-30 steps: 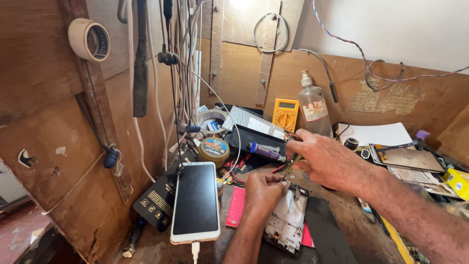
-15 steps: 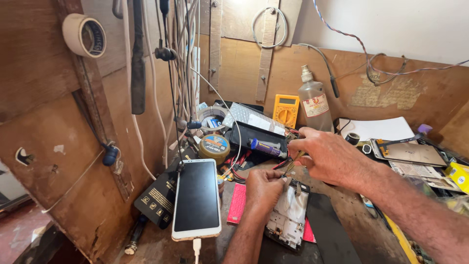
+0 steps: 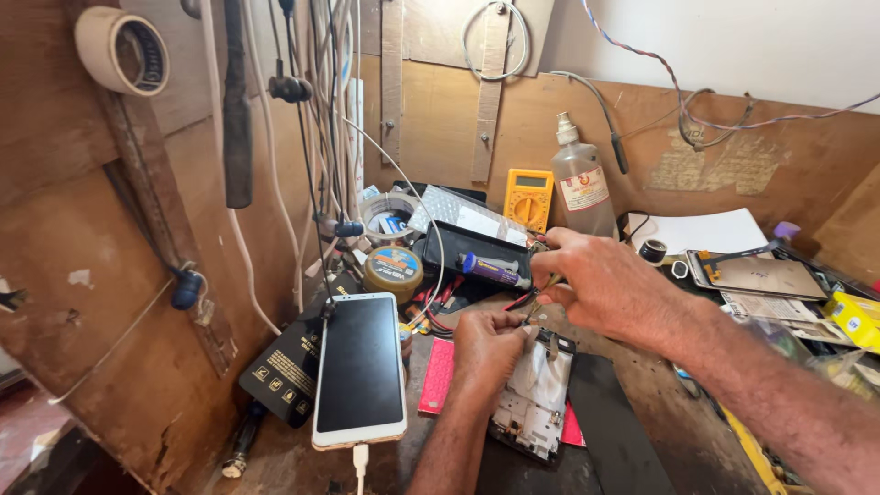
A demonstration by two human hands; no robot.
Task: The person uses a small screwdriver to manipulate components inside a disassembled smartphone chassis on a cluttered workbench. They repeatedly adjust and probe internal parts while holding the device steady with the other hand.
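My left hand (image 3: 490, 348) presses down on the top of an opened phone (image 3: 536, 399) that lies face down on a pink mat (image 3: 438, 376), its white inner frame showing. My right hand (image 3: 605, 284) hovers just above it and pinches a thin tool (image 3: 541, 301) whose tip points down at the phone's upper edge beside my left fingers. A second phone (image 3: 360, 367) with a dark screen lies to the left, a white cable plugged into its bottom.
A yellow multimeter (image 3: 529, 199), a clear plastic bottle (image 3: 580, 188), a round tin (image 3: 393, 270), a tape roll (image 3: 390, 215) and a black tray (image 3: 472, 252) crowd the back of the bench. Phone parts (image 3: 756, 275) lie at right. Cables hang on the left wooden wall.
Both hands stay on the opened phone; my right hand has shifted slightly with the thin tool. The view has moved a little.
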